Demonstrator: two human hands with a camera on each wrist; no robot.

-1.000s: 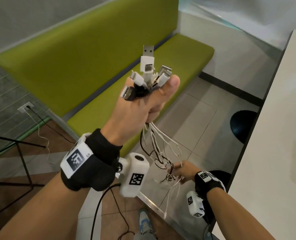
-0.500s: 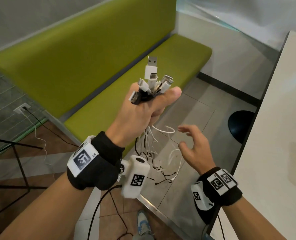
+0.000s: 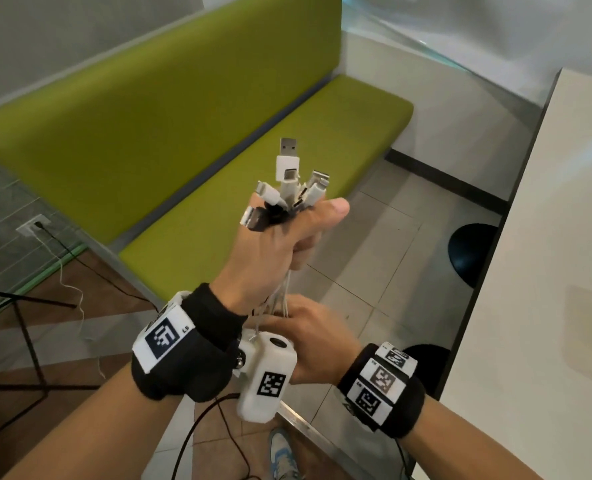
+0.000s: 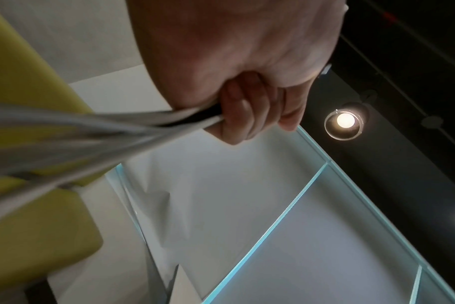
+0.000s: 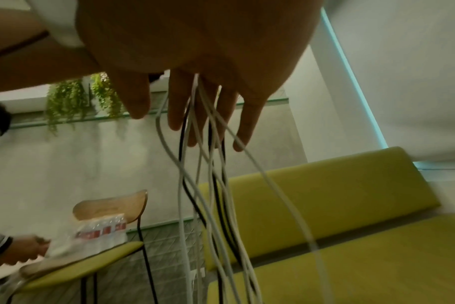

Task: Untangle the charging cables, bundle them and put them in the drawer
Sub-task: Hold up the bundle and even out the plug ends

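My left hand (image 3: 287, 244) is raised in front of me and grips a bunch of white and black charging cables (image 3: 289, 181) just below their plugs, which fan out above the fist. The left wrist view shows the fingers (image 4: 247, 111) curled tight round the cords (image 4: 91, 131). My right hand (image 3: 315, 337) sits just under the left wrist, against the hanging cords. In the right wrist view its fingers (image 5: 244, 123) are straight and spread, and the cords (image 5: 208, 185) run down between them, loose and crossing. No drawer is in view.
A green bench (image 3: 183, 133) stands ahead and to the left. A white table (image 3: 547, 271) edges the right side, with black stools (image 3: 471, 251) under it. A wall socket (image 3: 33, 226) trails wires on the floor. A chair (image 5: 109, 205) and another person's hand (image 5: 21, 248) are nearby.
My right hand let go of the low cable ends and came up from near the floor to just under the left fist. The left hand dropped slightly, still gripping the plugs.
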